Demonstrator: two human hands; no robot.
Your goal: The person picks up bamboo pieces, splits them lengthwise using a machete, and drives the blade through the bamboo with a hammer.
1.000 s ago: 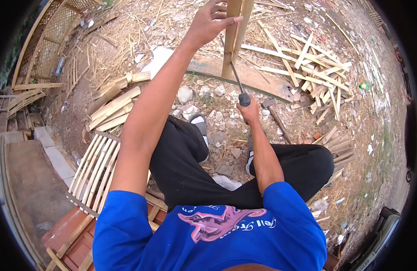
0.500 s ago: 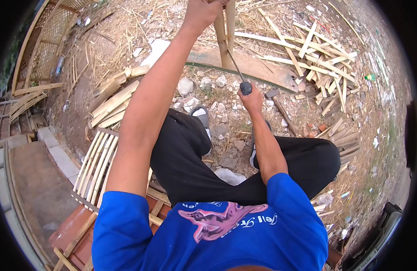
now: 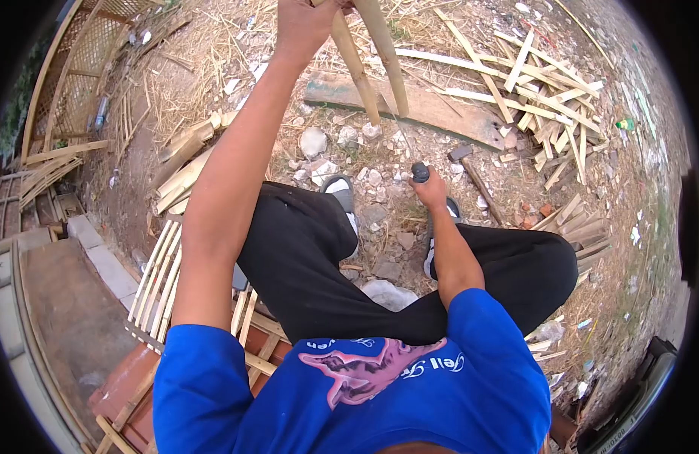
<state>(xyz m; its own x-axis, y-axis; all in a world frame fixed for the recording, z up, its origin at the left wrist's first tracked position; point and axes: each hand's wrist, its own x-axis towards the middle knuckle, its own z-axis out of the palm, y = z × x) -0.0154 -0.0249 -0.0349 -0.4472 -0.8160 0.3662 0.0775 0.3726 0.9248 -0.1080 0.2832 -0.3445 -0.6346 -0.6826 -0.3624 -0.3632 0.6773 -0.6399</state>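
Observation:
My left hand (image 3: 308,26) is closed around the upper part of a bamboo pole (image 3: 355,72) at the top of the view. Below the grip, the bamboo shows as two legs spread apart, their lower ends over a wooden plank (image 3: 448,119). Closed on the black handle of a knife is my right hand (image 3: 433,188), low and to the right of the bamboo. The knife's thin blade (image 3: 405,136) points up towards the bamboo's lower ends and appears nearly edge-on; whether it touches them I cannot tell.
A hammer (image 3: 476,181) lies right of my right hand. Split bamboo strips (image 3: 550,102) are heaped at the upper right, with more bamboo (image 3: 187,178) at the left. A slatted bamboo piece (image 3: 156,280) sits beside my left leg. Stones (image 3: 313,141) lie around my feet.
The bamboo's two legs have spread wider apart and moved left with my left hand. My right hand has drawn the knife down and slightly right, away from the bamboo's middle.

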